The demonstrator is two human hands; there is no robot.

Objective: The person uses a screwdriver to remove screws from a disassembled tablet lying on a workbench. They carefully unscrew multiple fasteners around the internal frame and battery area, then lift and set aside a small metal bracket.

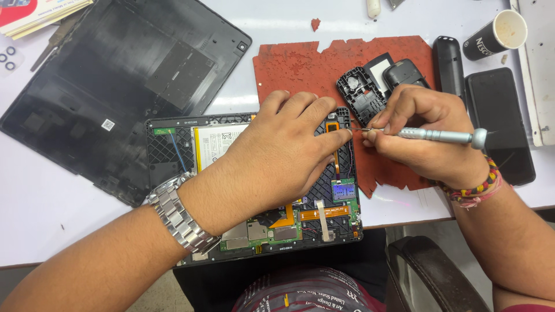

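Opened black tablet with exposed battery and green boards [173,150]: flat under spread left hand [283,150]. Right hand [422,136] pinches slim silver screwdriver [439,136], shaft horizontal, tip leftward at tablet's right edge.

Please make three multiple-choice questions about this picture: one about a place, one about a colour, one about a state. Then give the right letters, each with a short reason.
1. Where does the left hand rest?
A. on the opened tablet
B. on the paper cup
C. on the chair

2. What colour is the worn mat?
A. blue
B. red-brown
C. yellow

3. In what state is the tablet?
A. closed
B. back cover off, parts showing
C. wrapped in a box

Answers:
1 A: the palm lies flat over the tablet's battery area.
2 B: the ragged mat under the right hand is red-brown.
3 B: the black back cover lies apart at upper left, and the circuit board is bare while the right hand's grip holds a silver screwdriver at the tablet's edge.
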